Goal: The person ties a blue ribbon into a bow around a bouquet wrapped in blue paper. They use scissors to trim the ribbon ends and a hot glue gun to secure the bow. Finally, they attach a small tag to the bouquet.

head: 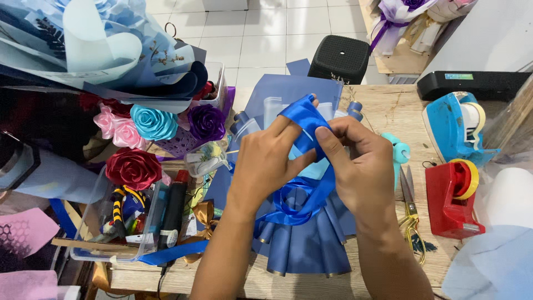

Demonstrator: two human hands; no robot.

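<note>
Left hand (266,161) and right hand (358,166) both pinch a glossy royal-blue satin ribbon (304,119), looped above a bouquet wrapped in dark blue paper (302,244) at table centre; gold-handled scissors (411,214) lie at 3 o'clock of the right hand; a red tape dispenser (452,203) sits beyond them; satin roses (152,123) at 9 o'clock

ribbon (302,119) royal blue | wrap (308,244) navy, maybe gold-edged | tape dispenser (452,203) red
</note>
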